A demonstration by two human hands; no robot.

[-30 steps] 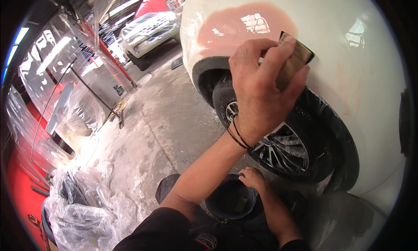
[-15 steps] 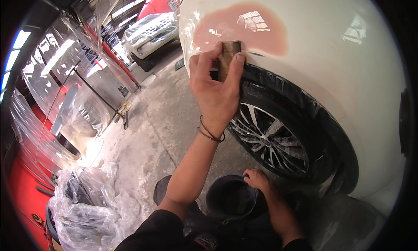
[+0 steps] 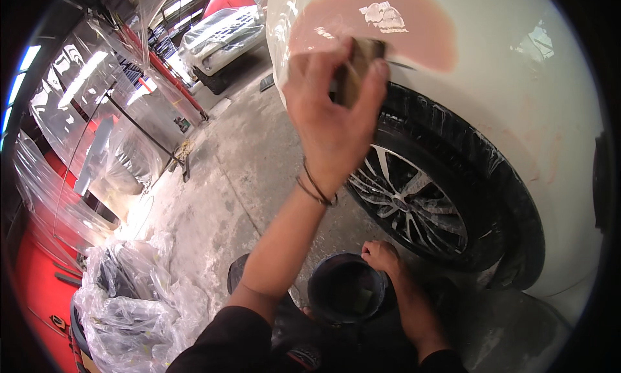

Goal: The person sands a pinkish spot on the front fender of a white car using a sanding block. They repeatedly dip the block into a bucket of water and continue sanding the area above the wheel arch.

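Grey, dusty concrete floor (image 3: pixel 226 179) runs through a body shop, with clear plastic sheeting (image 3: pixel 84 140) hung over a frame along the left side, a heap of crumpled plastic (image 3: pixel 136 302) at the lower left, and a sheet-covered white car (image 3: pixel 223 33) parked at the far end under ceiling strip lights. Filling the right side is a white car fender (image 3: pixel 517 88) with a pinkish patch of filler (image 3: pixel 388 24) above the wheel arch; below it sits the tyre and spoked alloy wheel (image 3: pixel 414 198). The left hand (image 3: pixel 330 108), with dark bands at the wrist, is raised and closed around a brown sanding block (image 3: pixel 356 72), fingers wrapped over its top, pressing it to the lower edge of the pink patch just above the arch. The right hand (image 3: pixel 381 256) is down low, resting on the rim of a dark bucket (image 3: pixel 346 289) that stands on the floor in front of the wheel; its fingers curl loosely over the rim and hold nothing that I can see. Compared with half a second ago, the left hand and block sit a little further right along the patch's lower edge, having a second ago been well to the right past it, while the right hand has stayed on the bucket rim.
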